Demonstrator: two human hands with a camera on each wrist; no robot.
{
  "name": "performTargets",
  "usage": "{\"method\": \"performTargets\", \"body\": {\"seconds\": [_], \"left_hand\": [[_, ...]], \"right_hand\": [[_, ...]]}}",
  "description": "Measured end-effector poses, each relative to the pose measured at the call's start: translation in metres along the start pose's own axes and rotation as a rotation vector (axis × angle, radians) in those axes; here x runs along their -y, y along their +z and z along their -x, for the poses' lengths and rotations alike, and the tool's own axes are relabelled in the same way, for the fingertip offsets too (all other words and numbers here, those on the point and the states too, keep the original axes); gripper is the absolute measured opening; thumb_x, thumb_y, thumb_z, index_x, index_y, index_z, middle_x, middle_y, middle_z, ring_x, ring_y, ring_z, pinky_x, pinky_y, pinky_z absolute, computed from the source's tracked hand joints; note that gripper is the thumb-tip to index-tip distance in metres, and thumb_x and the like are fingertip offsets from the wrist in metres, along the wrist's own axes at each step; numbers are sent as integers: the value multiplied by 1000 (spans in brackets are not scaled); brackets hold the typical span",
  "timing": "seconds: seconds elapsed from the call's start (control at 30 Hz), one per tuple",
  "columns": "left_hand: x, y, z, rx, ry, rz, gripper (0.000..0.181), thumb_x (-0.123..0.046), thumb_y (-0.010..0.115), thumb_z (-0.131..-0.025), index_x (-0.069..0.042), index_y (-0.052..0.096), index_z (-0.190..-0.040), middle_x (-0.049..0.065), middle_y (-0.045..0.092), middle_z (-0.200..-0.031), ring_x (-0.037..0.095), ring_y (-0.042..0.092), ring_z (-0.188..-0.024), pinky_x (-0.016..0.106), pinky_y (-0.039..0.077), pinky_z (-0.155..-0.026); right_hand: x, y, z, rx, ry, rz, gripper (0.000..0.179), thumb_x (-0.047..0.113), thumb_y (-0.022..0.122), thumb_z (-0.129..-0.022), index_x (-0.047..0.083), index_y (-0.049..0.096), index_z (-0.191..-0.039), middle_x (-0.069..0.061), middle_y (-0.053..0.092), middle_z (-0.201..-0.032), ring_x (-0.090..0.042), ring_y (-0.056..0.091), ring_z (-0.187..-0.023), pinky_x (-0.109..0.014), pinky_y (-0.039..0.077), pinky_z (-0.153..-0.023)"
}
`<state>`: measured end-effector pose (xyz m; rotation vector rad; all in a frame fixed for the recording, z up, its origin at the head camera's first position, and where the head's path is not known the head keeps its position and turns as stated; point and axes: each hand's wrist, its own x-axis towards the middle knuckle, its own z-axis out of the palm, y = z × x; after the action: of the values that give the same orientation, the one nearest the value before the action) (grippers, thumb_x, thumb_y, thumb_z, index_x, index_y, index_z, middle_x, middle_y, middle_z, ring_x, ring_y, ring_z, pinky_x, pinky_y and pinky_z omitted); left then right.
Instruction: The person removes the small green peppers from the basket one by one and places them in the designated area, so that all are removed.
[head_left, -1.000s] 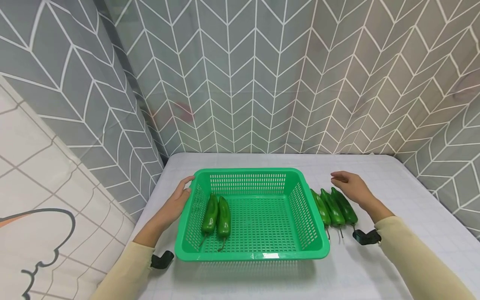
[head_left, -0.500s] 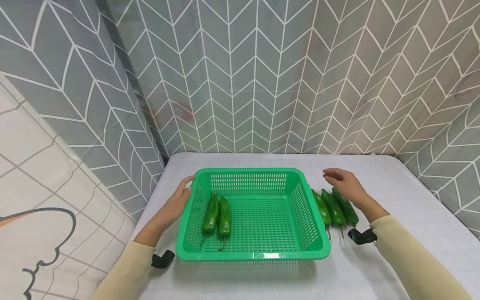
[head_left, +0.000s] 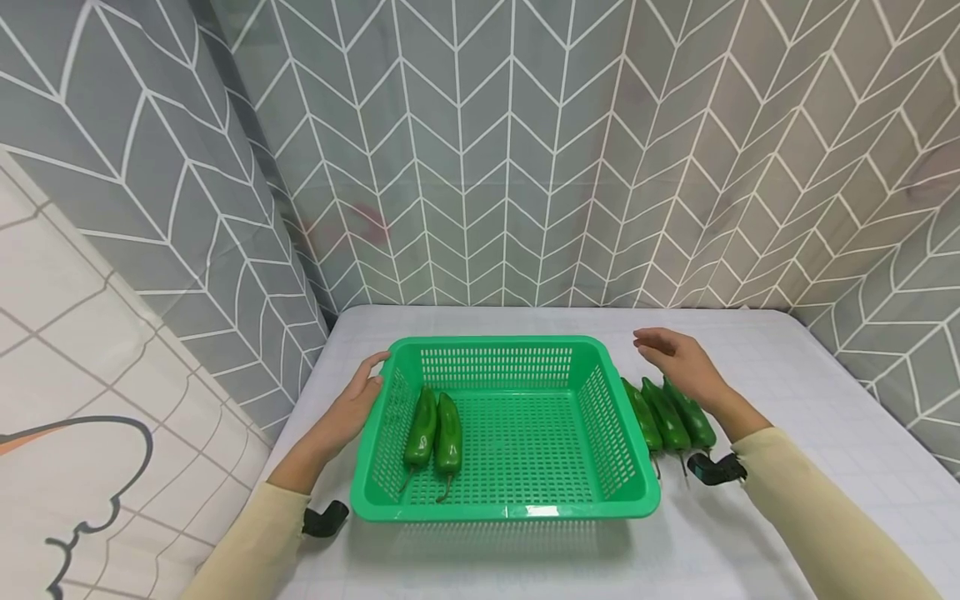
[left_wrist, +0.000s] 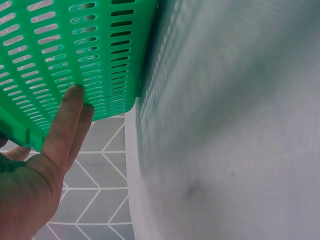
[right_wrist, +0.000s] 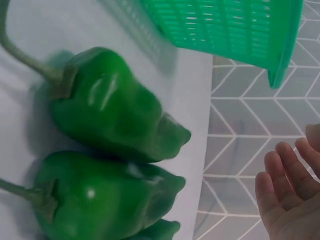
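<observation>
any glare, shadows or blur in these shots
Head: a white glare spot on the near side of the basket, soft shadow on the table below it; left wrist: a broad, soft-edged shadow across the table beside the basket; right wrist: bright highlights on the glossy peppers, and the image looks softer than the head view.

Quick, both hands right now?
Left hand: open, straight fingers touching the green basket.
Right hand: open, holding nothing, near three green peppers.

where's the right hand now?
In the head view, the right hand is right of the green basket, near the far tips of the three green peppers lying there, holding nothing.
</observation>
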<state>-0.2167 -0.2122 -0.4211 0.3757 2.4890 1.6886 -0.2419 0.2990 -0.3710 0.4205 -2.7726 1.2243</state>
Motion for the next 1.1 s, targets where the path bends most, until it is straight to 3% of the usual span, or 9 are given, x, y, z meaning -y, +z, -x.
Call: {"method": "performTargets", "body": {"seconds": [0.5, 0.8, 1.1], "left_hand": [[0, 0, 1, 1, -3, -7, 49, -29, 24, -114, -15, 17, -160, 20, 54, -131, 27, 57, -114, 55, 37, -106], [-3, 0, 1, 10, 3, -18, 48, -29, 23, -114, -16, 16, -160, 16, 64, -116, 24, 63, -103, 52, 41, -102], [-3, 0, 0, 11, -5, -9, 48, -29, 23, -114, -16, 17, -160, 18, 62, -120, 24, 63, -104, 50, 42, -101]], "right_hand": [[22, 1, -7, -1, -75, 3, 40, 18, 51, -109, -5, 52, -142, -27, 59, -134, -45, 55, -123, -61, 43, -99], [34, 4, -14, 13, -93, -16, 39, 19, 52, -109, -4, 54, -141, -26, 58, -136, -43, 55, -124, -59, 44, -100], [52, 11, -22, 39, -133, -53, 36, 13, 52, -108, -5, 56, -138, -25, 61, -133, -40, 57, -123, -57, 44, -101]]}}
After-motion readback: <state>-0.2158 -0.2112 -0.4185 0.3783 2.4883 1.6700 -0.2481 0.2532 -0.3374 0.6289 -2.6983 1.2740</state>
